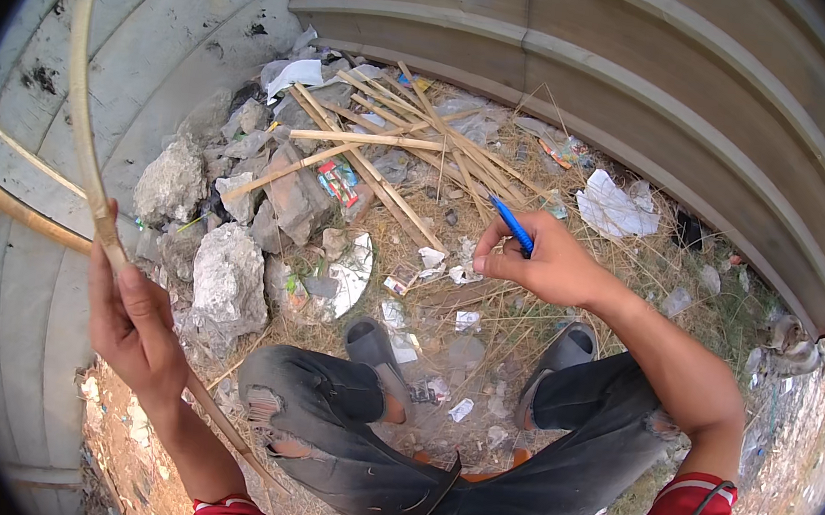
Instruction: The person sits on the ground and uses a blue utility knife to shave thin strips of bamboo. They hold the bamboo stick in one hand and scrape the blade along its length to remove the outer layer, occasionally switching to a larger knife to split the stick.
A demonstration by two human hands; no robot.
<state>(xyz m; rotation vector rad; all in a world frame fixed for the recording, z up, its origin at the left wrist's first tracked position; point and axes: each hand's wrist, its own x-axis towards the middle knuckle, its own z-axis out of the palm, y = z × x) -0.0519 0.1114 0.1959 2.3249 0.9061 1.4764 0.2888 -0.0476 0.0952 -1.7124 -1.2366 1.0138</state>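
Note:
My left hand (135,329), at the left, is closed around a long, pale wooden strip (80,72). The strip rises past the top of the view, and a length of wood (229,427) shows below the hand, slanting toward my knee. Behind the fingers passes a thicker yellowish pole (21,204); whether I grip it too cannot be told. Right of centre, my right hand (548,257) pinches a slim blue pen-like tool (512,228) with a ribbed body. Its tip points up and left, in the air and apart from the wood.
Several wooden strips (370,139) lie crossed on the ground ahead. Left of them are rough rocks (231,277). Litter and dry grass surround my grey slippers (375,346). A ribbed metal wall (635,55) bounds the far side, and a pale panel (171,21) the left.

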